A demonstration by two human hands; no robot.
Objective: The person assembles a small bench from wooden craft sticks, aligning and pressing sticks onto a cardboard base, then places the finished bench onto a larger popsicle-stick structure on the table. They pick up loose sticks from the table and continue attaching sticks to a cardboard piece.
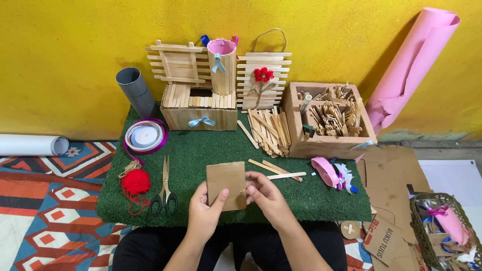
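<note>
Left hand (203, 213) grips the cardboard square (226, 184) at its lower left corner, thumb pressed flat on the face, fingers hidden behind. The square is held upright above the green turf mat (201, 150). Right hand (266, 195) pinches its right edge. Judged light, fairly stiff, creasable; hold by the edges.

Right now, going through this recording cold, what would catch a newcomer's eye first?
Probably the square piece of brown cardboard held up at centre, the left hand and right hand gripping its two sides above the green artificial-grass mat. Next, the red ball of yarn beside the black-handled scissors at the mat's left, and the big pink paper roll leaning on the yellow wall at right.
</note>
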